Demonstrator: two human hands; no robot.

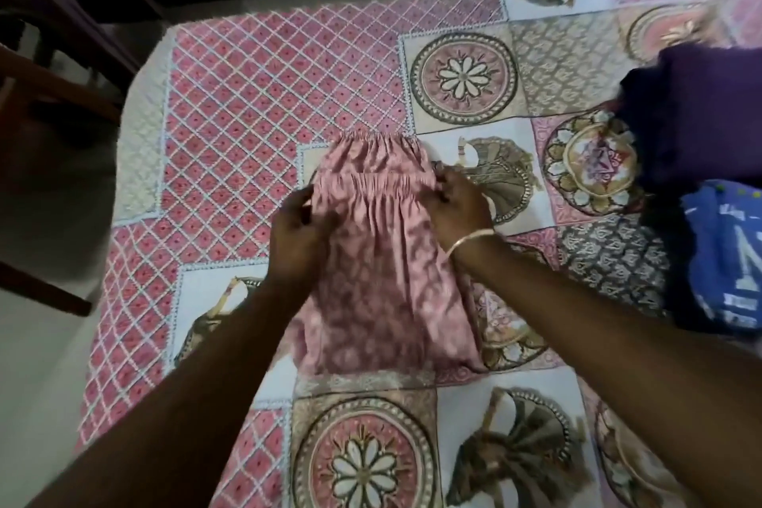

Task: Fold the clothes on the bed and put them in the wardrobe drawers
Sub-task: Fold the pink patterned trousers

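While both hands work at its gathered waistband, the pink printed garment [383, 260] lies flat near the middle of the bed [247, 103], its long axis running from the near edge, where the person stands, straight away toward the far edge. The elastic end points away from the person, and a second gathered band shows just beyond the first, so the top looks already turned over on itself.

The left hand [295, 235] has its fingers curled onto the cloth at the left end of the waistband, pinching the edge. The right hand [455, 204], with a gold bangle [470, 241] on the wrist, pinches the right end the same way. Both sit at about the same height on the garment, one on each side, so neither is nearer; the bulk of the cloth lies below them, toward the person. My guess is that the coming fold will run along that long axis, far end to near end or the reverse.

Toward the right edge of the bed waits a dark purple garment [701, 111], and nearer the person a blue cloth [725, 252] with pale lettering on it, too blurred to read. No wardrobe or drawer is in sight.
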